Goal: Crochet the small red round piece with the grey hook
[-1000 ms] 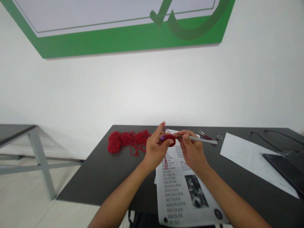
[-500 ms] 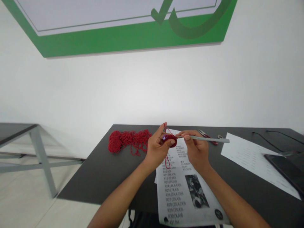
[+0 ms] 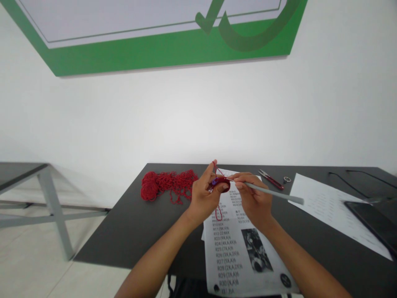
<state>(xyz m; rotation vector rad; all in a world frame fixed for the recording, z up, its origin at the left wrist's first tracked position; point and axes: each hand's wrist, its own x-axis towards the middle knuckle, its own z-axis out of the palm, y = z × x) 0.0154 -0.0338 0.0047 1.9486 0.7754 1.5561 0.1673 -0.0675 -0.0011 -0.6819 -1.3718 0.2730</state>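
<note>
My left hand pinches a small dark-red crochet piece between thumb and fingers. A purple stitch marker is clipped at the piece's left side. Red yarn runs up over my raised left index finger, and a loop of yarn hangs below. In my right hand is a crochet hook with a grey handle, held like a pen. Its thin metal tip meets the upper right edge of the piece; the exact stitch is too small to make out.
A tangled heap of red yarn lies left on the black table. Under my hands is a printed pattern sheet. To the right are thread snips, a small ring, another paper, a phone and glasses.
The hook's handle end has swung downward, so the hook now slants more. My right fingers have shifted slightly with it. My left hand holds the piece almost unmoved.
</note>
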